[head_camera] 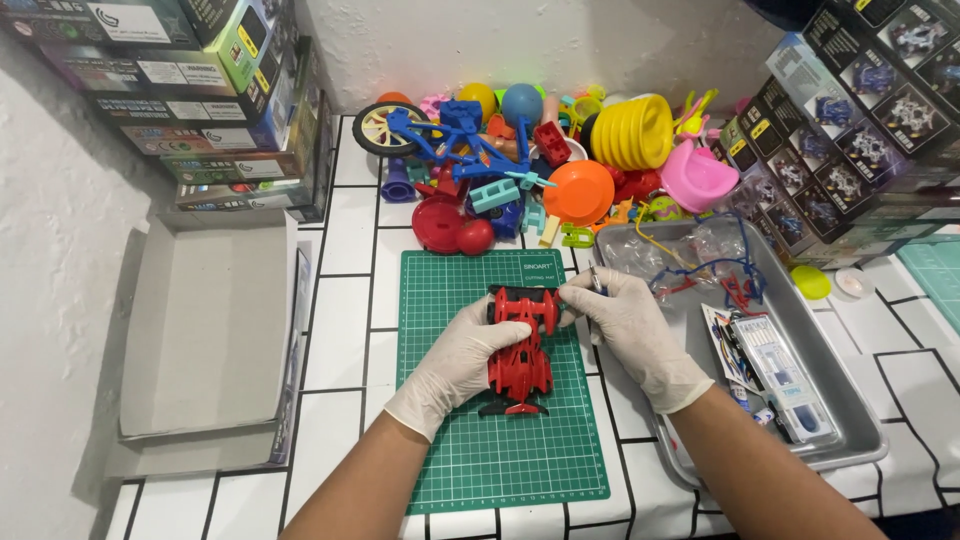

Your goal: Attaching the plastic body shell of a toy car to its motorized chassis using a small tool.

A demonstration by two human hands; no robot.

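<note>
While seen from head camera, red toy car [520,355] is laid lengthwise on green cutting mat [480,450], near mat's centre. Car's left flank is gripped by gloved left hand [460,365], fingers closed round body. Front end is touched by gloved right hand [625,320]; small thin tool [596,281] is pinched in its fingers. Metal tray [850,440] with plastic bags and wires is placed right of mat. Pile of plastic toys [540,150] is heaped beyond mat. Open cardboard box [205,330] is set to left.
</note>
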